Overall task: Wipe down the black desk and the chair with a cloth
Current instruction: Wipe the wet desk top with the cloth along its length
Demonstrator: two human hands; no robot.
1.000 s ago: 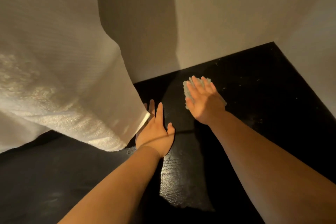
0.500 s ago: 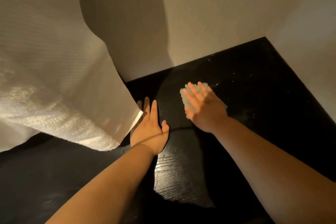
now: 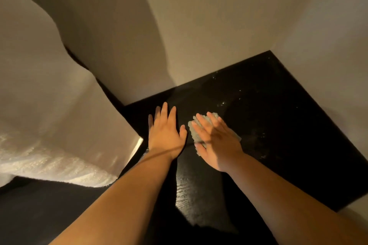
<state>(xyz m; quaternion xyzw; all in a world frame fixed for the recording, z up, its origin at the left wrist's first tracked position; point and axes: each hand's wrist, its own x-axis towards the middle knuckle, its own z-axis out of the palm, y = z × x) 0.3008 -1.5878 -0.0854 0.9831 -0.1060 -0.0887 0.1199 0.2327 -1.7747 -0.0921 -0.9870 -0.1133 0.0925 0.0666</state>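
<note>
Under the flat palm of the right grip, fingers straight and spread, the pale cloth lies bunched on the black worktop, pressed rather than pinched; just left of it the left grip rests flat and empty on the same surface. The cloth looks soft, light and apt to crumple, so a broad palm over its middle seems the best hold. No writing is readable.

Most of the cloth is covered by the right hand; only its edges are seen beyond the fingers, which are blurred. Left of the left hand fingers, the table is hidden behind white fabric. The left forearm and right forearm are cut off by the lower edge.
</note>
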